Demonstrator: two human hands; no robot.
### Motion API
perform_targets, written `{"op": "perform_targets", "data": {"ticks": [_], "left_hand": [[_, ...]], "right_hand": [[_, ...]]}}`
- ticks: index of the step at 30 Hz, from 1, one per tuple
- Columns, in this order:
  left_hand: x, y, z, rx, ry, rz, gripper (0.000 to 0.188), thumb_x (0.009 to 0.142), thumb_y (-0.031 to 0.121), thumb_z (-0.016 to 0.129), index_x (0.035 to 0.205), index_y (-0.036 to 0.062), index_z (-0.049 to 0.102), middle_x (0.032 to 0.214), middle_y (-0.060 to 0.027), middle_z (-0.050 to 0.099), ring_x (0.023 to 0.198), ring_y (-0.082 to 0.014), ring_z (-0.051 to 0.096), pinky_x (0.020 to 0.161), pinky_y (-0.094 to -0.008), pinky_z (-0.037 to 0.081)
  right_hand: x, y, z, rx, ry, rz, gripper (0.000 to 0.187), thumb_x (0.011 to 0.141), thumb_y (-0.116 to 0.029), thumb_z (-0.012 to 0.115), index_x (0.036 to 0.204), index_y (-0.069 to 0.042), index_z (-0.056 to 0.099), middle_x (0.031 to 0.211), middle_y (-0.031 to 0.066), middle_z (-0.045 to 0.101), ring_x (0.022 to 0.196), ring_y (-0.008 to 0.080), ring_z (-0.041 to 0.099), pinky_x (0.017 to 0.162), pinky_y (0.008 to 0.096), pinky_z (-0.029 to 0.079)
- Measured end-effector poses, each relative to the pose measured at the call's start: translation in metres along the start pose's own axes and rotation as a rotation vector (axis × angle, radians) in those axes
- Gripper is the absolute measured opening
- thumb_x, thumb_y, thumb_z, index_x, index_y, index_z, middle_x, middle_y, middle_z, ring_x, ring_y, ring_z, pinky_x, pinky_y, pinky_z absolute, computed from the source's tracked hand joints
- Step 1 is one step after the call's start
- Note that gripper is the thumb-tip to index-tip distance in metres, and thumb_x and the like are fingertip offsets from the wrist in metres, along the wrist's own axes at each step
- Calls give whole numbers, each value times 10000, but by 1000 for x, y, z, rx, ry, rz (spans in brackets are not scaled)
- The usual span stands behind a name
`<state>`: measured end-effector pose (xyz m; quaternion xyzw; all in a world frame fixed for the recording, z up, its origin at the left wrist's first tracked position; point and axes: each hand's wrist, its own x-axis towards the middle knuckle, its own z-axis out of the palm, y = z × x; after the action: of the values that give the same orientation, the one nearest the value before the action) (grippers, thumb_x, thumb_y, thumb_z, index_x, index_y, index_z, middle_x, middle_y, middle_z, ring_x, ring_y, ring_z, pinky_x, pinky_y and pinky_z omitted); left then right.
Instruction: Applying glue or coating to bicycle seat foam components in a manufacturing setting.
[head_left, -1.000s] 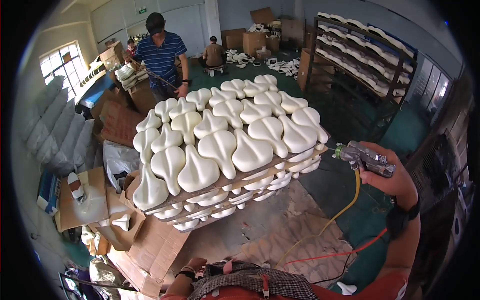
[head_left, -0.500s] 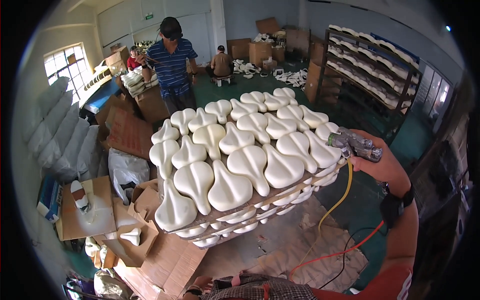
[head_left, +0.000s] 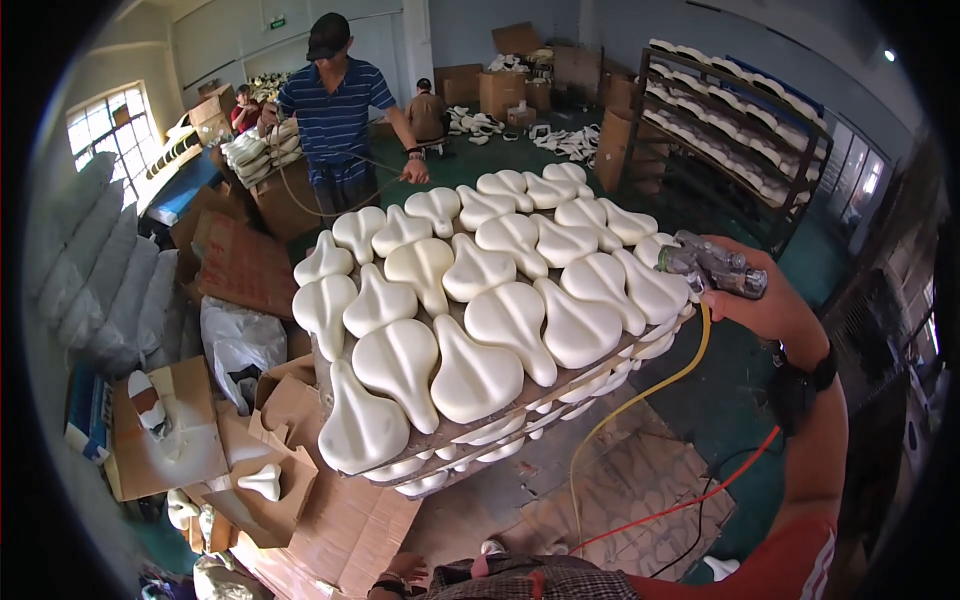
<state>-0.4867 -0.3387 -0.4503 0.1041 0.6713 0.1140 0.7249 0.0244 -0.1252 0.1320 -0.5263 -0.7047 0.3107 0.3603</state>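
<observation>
At the right end of a stacked board, my right hand [head_left: 752, 300] is wrapped round a metal spray gun [head_left: 705, 265] with a yellow hose hanging below it. The nozzle points left, close to the rightmost pads. White bicycle saddle pads [head_left: 478, 372] lie in rows across the board [head_left: 450, 455], wide and narrow ends alternating. More pads show in layers underneath. My left hand [head_left: 406, 567] hangs low by my waist at the bottom edge, small in view; its fingers look loosely stretched and hold nothing visible.
Across the board stands a person in a striped shirt [head_left: 340, 120] with a thin hose. Open cartons [head_left: 165, 430] and white sacks [head_left: 100, 270] line the left. A rack of pads [head_left: 735, 130] stands back right. Red hose [head_left: 690, 510] and cardboard [head_left: 630, 490] lie on the floor.
The view has shifted slightly. The person across has come closer to the board and reached a hand toward its far edge. My right hand keeps its hold on the spray gun.
</observation>
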Motion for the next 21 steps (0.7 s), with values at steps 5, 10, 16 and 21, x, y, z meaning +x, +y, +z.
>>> {"op": "perform_targets", "data": {"ticks": [5, 10, 16, 21], "left_hand": [[-13, 6, 18, -3, 52, 54, 397, 855, 318, 557, 1085, -3, 519, 944, -171, 624, 750, -283, 631, 661, -386, 529], [-11, -6, 31, 7, 21, 3, 288, 871, 267, 543, 1076, 65, 530, 1081, -114, 623, 813, -296, 656, 630, -392, 528], [-8, -35, 54, 48, 52, -122, 359, 841, 268, 573, 1096, 20, 530, 1043, -114, 614, 813, -269, 635, 633, -396, 536], [-18, -42, 75, 353, 14, 138, 344, 842, 250, 548, 1092, 15, 527, 1046, -108, 601, 806, -267, 625, 620, -388, 542]], "right_hand": [[3, -4, 4, 11, 19, -109, 519, 781, -10, 616, 1282, -44, 484, 909, -8, 597, 720, 49, 526, 671, 218, 461], [-24, 12, -23, 21, -59, 69, 518, 783, -15, 619, 1279, -16, 470, 970, 27, 599, 710, 61, 535, 690, 214, 460], [-55, 23, -46, -31, -31, -64, 521, 775, -16, 621, 1274, -12, 473, 965, 22, 608, 754, 68, 537, 703, 222, 457], [-94, 24, -66, -77, -130, -42, 503, 776, -17, 604, 1264, -8, 482, 970, 25, 614, 791, 71, 536, 706, 226, 450]]}}
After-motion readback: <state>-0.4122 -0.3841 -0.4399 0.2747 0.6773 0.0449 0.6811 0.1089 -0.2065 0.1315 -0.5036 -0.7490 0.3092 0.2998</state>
